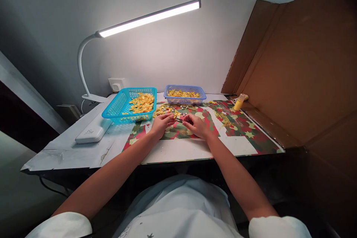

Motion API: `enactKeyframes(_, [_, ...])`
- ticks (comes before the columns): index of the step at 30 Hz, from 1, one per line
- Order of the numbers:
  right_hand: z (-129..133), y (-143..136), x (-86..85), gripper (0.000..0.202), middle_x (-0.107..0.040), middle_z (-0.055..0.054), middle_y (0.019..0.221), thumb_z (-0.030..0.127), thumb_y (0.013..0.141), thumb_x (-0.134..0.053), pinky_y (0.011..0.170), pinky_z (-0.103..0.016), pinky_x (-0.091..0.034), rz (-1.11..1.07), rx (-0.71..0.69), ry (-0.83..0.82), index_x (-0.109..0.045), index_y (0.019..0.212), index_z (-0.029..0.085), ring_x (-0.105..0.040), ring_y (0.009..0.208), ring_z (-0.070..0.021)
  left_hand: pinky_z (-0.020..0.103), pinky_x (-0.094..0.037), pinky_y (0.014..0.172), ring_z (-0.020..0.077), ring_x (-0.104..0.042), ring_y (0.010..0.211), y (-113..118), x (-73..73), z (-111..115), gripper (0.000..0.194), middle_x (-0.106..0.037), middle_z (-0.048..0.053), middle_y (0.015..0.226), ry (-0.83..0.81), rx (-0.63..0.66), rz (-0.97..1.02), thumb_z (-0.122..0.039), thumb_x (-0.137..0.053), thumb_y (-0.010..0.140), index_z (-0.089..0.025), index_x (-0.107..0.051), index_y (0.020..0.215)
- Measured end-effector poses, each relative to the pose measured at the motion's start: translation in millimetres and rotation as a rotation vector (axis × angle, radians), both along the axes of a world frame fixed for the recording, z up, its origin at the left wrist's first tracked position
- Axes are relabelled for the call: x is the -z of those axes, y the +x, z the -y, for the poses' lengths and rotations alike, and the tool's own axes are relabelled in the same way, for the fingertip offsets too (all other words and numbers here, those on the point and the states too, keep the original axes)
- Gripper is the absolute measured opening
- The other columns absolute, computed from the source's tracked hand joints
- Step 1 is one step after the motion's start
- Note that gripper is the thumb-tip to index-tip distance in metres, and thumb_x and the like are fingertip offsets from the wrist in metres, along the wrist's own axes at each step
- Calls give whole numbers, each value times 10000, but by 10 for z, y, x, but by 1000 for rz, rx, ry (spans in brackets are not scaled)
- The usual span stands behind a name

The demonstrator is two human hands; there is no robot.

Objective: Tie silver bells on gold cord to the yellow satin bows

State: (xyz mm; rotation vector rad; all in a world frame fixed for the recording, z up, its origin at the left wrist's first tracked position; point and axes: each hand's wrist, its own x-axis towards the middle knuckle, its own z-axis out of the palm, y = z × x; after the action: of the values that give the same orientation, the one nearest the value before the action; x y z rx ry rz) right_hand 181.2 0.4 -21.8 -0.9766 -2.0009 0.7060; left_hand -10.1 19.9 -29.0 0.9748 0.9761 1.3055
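Both my hands meet over the patterned mat, fingertips pinched close together. My left hand (162,125) is closed on one end of a thin dark piece (179,120), with a bit of yellow at its fingertips. At the other end, my right hand (196,125) pinches with thumb and fingers. The piece is too small to name. Just beyond the hands lie loose yellow petal-like pieces (161,111) and small shiny bits, partly hidden by my fingers.
A turquoise basket (113,109) of yellow pieces stands left, a blue-purple basket (185,100) of golden pieces behind. A white power bank (90,134), a lamp (150,18), fine golden strands (224,119) and a yellow-filled bottle (239,103) surround the work area. Cardboard (301,63) walls the right.
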Motion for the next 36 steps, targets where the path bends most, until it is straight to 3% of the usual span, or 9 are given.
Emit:
enactKeyframes(10, [-77, -62, 73, 193, -587, -28, 754, 389, 863, -524, 631, -293, -401, -42, 197, 97, -502, 839, 199, -523, 668, -166, 295, -566, 779, 151, -690, 696, 36, 0, 6, 374, -731, 47, 736, 2, 18, 37, -258, -902, 473, -121, -730, 776])
enactKeyframes(36, [-79, -187, 131, 209, -526, 11, 646, 410, 848, -508, 566, -281, -384, -162, 212, 0, -513, 826, 202, -470, 577, -146, 332, -554, 853, 156, -692, 727, 52, 37, -7, 366, -732, 38, 753, 19, 51, 66, -246, -903, 468, -125, -721, 762])
